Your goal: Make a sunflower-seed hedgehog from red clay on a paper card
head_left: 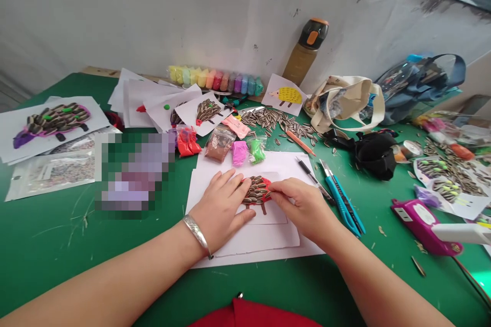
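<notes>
White paper sheets (261,240) lie in front of me on the green table. On the top one is a hedgehog shape (256,191) of striped sunflower seeds on red clay, with brown legs. My left hand (224,207), a silver bangle at its wrist, lies with fingers spread over the paper and the shape's left edge. At the shape's right end, my right hand (297,204) has thumb and forefinger pinched together by the red clay. Whatever lies between those fingertips is too small to name.
Bagged clay (240,153) and a seed pile (268,118) sit beyond the paper. Right of it are a black pen (312,179), blue cutters (343,199) and a magenta glue gun (425,225). A bottle (305,53) stands by the wall; finished hedgehog pictures (57,122) lie left.
</notes>
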{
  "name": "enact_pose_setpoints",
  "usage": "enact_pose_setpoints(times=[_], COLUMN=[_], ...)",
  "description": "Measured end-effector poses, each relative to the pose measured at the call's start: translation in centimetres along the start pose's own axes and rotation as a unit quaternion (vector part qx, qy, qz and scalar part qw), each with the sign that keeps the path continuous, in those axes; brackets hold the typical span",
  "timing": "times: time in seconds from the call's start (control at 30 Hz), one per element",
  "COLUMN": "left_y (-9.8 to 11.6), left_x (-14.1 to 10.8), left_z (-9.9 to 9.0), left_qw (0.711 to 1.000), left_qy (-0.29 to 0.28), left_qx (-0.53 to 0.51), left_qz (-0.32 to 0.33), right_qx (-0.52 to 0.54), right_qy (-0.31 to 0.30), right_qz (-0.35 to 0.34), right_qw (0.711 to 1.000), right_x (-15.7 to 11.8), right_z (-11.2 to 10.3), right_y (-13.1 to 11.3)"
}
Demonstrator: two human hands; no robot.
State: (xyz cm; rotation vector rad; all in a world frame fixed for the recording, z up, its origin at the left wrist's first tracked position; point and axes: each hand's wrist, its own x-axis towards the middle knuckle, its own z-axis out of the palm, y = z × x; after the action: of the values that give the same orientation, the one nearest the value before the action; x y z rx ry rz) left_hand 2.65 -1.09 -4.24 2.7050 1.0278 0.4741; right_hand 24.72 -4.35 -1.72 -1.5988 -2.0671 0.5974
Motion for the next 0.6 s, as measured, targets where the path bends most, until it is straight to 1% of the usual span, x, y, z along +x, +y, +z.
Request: enact_pose_setpoints(times=[0.17,0.43,0.6], left_y=[0.16,-0.17,-0.18], left_x=[0.02,-0.14,-0.21], left_z=[-0.18,0.26,0.40], left_qw=[1.000,1.000,1.000], left_qy=[-0.010,0.017,0.020], left_qx=[-0.007,-0.002,0.006], left_qz=[-0.009,0.003,0.004], right_qx=[-0.006,-0.009,-0.029], right_qy=[0.005,-0.015,-0.007], right_qz=[-0.004,-0.013,-0.033], right_qw=[1.000,1.000,0.999], right_x=[0.01,-0.04,-0.06], right_z=[-0.20,-0.73,-0.56], right_y=[0.04,-0.23,0.05])
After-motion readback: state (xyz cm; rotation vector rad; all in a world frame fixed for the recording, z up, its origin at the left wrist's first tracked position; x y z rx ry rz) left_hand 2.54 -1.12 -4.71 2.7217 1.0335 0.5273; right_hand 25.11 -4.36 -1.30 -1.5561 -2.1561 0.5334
